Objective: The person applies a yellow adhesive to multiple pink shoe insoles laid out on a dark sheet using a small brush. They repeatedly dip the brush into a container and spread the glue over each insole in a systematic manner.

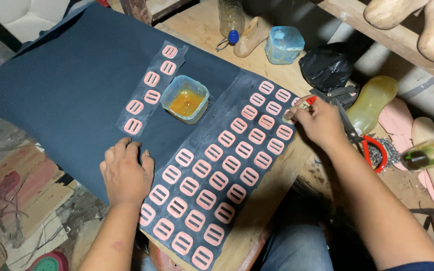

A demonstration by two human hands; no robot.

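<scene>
My right hand (320, 123) grips a small brush with a red handle (302, 106), its tip at the far right edge of a dark sheet (237, 150) covered with several rows of pink buckle-shaped pieces (231, 164). My left hand (125, 173) lies flat, fingers together, on a large dark navy sheet (71, 85) just left of that piece. A square plastic cup of orange glue (186, 99) stands between the two sheets. A narrow dark strip (149, 90) carrying more pink pieces lies left of the cup.
Red-handled scissors (365, 143) lie right of my right hand beside a yellowish bottle (372, 100) and a black bag (327, 65). A blue-lidded tub (284, 44), a clear bottle (231, 20) and wooden shoe lasts (251, 36) sit at the back. Cluttered floor lies left.
</scene>
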